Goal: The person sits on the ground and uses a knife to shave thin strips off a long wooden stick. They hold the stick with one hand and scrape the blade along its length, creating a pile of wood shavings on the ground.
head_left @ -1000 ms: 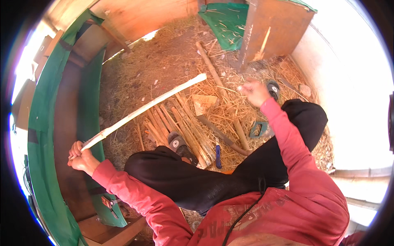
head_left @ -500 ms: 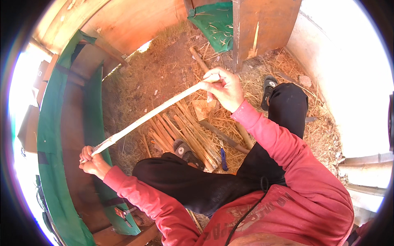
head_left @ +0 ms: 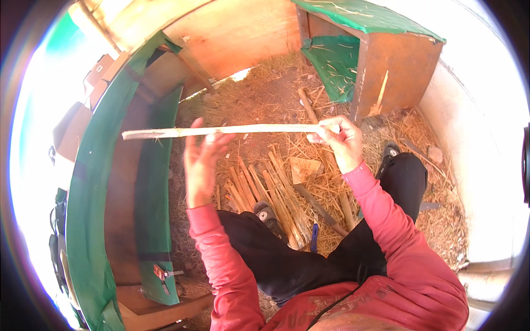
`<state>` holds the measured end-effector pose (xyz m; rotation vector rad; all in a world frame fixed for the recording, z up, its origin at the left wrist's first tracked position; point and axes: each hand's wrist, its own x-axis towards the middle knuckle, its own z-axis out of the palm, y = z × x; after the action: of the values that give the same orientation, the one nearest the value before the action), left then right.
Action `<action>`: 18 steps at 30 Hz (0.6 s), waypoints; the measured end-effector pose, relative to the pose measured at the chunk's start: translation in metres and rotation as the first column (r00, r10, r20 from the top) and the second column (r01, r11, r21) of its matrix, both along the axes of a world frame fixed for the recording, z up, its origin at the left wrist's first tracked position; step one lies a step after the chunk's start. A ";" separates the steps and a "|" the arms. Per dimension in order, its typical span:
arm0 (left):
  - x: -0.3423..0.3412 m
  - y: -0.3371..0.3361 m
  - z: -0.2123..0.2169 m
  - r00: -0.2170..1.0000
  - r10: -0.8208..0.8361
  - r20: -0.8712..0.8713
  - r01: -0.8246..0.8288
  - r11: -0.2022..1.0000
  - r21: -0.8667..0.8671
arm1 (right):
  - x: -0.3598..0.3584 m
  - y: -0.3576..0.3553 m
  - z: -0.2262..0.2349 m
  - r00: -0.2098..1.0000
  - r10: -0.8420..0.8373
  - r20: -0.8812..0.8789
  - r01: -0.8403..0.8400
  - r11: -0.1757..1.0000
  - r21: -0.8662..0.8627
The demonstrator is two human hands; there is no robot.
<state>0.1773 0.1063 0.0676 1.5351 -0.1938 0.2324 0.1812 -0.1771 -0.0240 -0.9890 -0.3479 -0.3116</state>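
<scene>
A long, pale stick (head_left: 265,128), stripped of bark, lies nearly level across the space in front of me. My right hand (head_left: 346,146) grips its right end between thumb and fingers. Under the stick's left half is my left hand (head_left: 200,168), fingers apart, with the stick running past the fingertips and not grasped. The stick's far left tip sticks out freely beyond that hand. Below, on the straw, lies a pile of split wooden sticks (head_left: 276,196) beside my shoe (head_left: 267,214). A blue-handled tool (head_left: 314,238), perhaps a knife, lies between my legs.
A green-covered wooden shelf (head_left: 91,204) curves along the left, with a caliper-like tool (head_left: 164,274) on its lower end. Ahead right stands a wooden cabinet (head_left: 400,71) with a green top. A flat wood piece (head_left: 305,169) and a dark stick (head_left: 326,212) lie on straw.
The stick has swung from slanting down-left to nearly level. My left hand has let go of its left end and moved inward along it; my right hand still holds on. The view has shifted.
</scene>
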 end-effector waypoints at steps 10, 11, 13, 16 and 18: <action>0.009 -0.030 -0.019 0.988 -0.144 0.061 0.137 0.985 0.104 | -0.012 0.018 -0.021 0.902 0.397 -0.171 -0.418 0.702 -0.577; 0.008 -0.034 -0.021 0.987 -0.153 0.043 0.148 0.983 0.107 | -0.015 0.022 -0.021 0.866 0.437 -0.242 -0.498 0.712 -0.495; 0.005 -0.039 -0.024 0.987 -0.160 0.008 0.159 0.981 0.111 | -0.022 0.033 -0.017 0.767 0.529 -0.362 -0.634 0.709 -0.308; 0.007 -0.048 -0.024 0.985 -0.174 -0.005 0.174 0.981 0.082 | -0.025 0.035 -0.018 0.775 0.536 -0.334 -0.626 0.719 -0.302; 0.007 -0.050 -0.024 0.974 -0.223 -0.036 0.225 0.970 0.090 | -0.026 0.035 -0.015 0.778 0.549 -0.304 -0.620 0.750 -0.233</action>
<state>0.1840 0.0560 0.0438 1.5931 -0.3595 0.0246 0.1553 -0.1420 -0.0385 -1.1648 -0.5022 0.4515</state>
